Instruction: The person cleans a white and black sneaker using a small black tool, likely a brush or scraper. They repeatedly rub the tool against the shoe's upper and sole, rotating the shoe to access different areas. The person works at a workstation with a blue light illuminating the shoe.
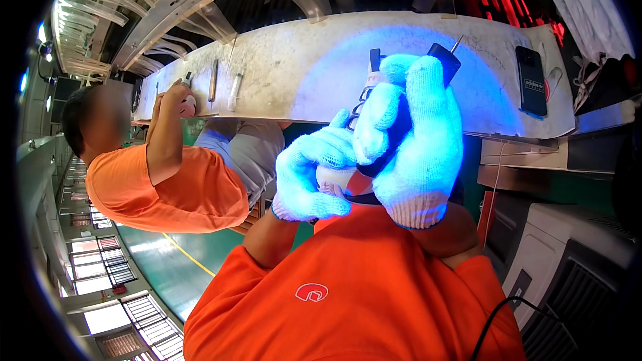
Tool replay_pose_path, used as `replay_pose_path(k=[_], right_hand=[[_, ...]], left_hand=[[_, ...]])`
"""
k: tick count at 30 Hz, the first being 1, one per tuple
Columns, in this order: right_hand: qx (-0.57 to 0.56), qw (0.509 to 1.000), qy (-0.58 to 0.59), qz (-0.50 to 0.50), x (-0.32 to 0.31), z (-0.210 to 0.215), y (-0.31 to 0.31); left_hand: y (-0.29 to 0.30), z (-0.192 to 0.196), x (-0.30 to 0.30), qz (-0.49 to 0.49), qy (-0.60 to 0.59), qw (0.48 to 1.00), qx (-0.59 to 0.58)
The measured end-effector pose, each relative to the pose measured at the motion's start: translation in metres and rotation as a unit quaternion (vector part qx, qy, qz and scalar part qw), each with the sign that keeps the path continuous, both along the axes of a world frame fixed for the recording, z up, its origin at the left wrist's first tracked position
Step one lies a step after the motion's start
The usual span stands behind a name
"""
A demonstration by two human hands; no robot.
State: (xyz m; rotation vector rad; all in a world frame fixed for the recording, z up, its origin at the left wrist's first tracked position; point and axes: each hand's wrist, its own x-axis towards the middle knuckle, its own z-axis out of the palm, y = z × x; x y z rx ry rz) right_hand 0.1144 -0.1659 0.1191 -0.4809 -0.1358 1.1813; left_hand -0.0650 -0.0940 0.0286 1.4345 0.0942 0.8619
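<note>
Both my hands wear white knitted gloves under bright blue light, close together before the bench edge. My left hand (313, 174) is curled around a rounded white object with an orange-red patch (338, 177); its kind is not clear. My right hand (421, 140) is closed around a dark tool (447, 60), whose block-like black end carries a thin metal pin. Between the hands, a ribbed black-and-pale piece (366, 93) points up toward the bench. Fingers hide whether it joins the rounded object or the tool.
A long pale, stained bench (267, 60) runs across. At its right end lies a black phone (531, 83); at left lie a brown stick (212, 80) and a clear tube (235, 91). A co-worker in orange (167, 187) sits at left, handling something small. Grey-white equipment (568, 247) stands at right.
</note>
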Motion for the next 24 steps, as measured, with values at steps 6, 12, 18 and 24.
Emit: replay_pose_path(k=[6, 12, 18, 24], right_hand=[[-0.056, 0.996, 0.061, 0.046, 0.005, -0.014, 0.012], [-0.053, 0.993, 0.078, 0.077, 0.003, -0.01, 0.01], [0.039, 0.996, -0.036, 0.07, 0.038, -0.029, 0.007], [-0.009, 0.966, -0.255, 0.044, 0.061, -0.077, 0.007]], left_hand=[[-0.004, 0.0, 0.001, 0.017, 0.004, 1.0, 0.025], [-0.008, 0.0, 0.001, 0.018, 0.005, 1.0, 0.011], [0.045, -0.017, -0.03, 0.087, -0.007, 0.992, -0.096], [0.101, -0.046, -0.048, 0.018, -0.118, 0.97, -0.212]])
